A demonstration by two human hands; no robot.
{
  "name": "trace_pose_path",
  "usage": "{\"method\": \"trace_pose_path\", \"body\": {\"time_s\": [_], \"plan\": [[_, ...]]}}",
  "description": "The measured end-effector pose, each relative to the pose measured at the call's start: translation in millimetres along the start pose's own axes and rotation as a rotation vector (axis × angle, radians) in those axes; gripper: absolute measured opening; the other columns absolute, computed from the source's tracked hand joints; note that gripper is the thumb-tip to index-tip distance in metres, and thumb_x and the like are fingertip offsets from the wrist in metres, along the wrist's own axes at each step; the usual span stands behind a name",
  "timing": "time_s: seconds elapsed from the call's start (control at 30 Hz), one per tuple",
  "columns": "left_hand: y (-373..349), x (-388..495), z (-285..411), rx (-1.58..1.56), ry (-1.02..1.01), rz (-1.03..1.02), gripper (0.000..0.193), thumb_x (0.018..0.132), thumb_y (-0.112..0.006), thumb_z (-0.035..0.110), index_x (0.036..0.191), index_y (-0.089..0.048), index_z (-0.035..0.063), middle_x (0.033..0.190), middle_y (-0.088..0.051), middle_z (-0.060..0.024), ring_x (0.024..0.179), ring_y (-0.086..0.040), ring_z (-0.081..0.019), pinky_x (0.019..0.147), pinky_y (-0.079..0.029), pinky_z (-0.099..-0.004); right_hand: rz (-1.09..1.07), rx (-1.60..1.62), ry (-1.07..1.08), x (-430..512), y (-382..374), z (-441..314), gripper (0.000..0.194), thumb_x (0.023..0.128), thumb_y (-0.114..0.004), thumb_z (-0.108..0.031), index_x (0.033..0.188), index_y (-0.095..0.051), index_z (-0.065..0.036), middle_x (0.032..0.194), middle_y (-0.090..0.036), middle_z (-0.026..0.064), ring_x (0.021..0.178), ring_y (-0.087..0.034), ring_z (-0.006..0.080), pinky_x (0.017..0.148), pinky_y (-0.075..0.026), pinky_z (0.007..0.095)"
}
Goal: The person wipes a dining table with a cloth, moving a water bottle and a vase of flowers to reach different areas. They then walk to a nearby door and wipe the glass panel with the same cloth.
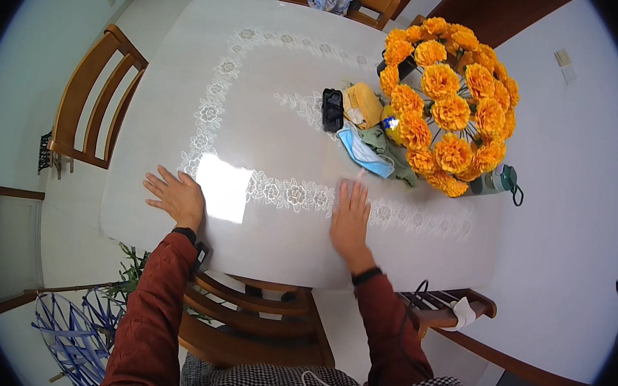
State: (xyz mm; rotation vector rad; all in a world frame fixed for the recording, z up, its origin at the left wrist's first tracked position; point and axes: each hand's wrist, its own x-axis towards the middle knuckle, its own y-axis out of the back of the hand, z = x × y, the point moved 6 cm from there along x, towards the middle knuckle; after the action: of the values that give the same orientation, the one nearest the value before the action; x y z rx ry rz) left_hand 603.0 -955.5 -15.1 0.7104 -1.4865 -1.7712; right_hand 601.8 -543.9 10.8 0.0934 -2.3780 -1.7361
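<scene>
My left hand (178,198) is spread palm down at the near left of the table (270,129), beside a bright square reflection. Holding nothing that I can see, my right hand (352,219) lies farther right with its fingers extended over the printed flower border (296,193). Its fingertips are slightly blurred, and a faint pinkish patch shows by them; I cannot tell what it is. Beyond that hand are a blue face mask (365,152), a green cloth (400,159), a yellow cloth item (363,107) and a black case (332,110).
Orange artificial flowers (451,111) fill the table's right side, with a bottle (495,180) beside them. Wooden chairs stand at the near side (253,329), the left (99,100) and the far side (378,3). A plant (133,266) is near my left forearm.
</scene>
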Motion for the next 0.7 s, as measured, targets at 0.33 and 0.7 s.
{"method": "trace_pose_path", "body": {"time_s": [0.33, 0.7], "plan": [[0, 1, 0, 0.017, 0.005, -0.014, 0.067, 0.104, -0.039, 0.035, 0.162, -0.026, 0.0033, 0.169, -0.014, -0.0278, 0.158, -0.005, -0.043, 0.122, -0.006, -0.0677, -0.312, 0.015, -0.148, -178, 30, -23, 0.07, 0.095, -0.057, -0.008, 0.159, -0.03, 0.001, 0.163, -0.022, 0.0352, 0.15, -0.02, 0.0569, 0.115, -0.022, 0.0716], [-5, 2, -2, 0.008, -0.024, 0.035, 0.064, 0.105, -0.039, 0.035, 0.159, -0.031, 0.0021, 0.167, -0.018, -0.0296, 0.158, -0.007, -0.0446, 0.121, -0.007, -0.0702, -0.049, -0.023, -0.276, -5, 10, 77, 0.069, 0.097, -0.054, -0.01, 0.161, -0.029, -0.005, 0.165, -0.022, 0.03, 0.152, -0.02, 0.0517, 0.119, -0.022, 0.0659]]}}
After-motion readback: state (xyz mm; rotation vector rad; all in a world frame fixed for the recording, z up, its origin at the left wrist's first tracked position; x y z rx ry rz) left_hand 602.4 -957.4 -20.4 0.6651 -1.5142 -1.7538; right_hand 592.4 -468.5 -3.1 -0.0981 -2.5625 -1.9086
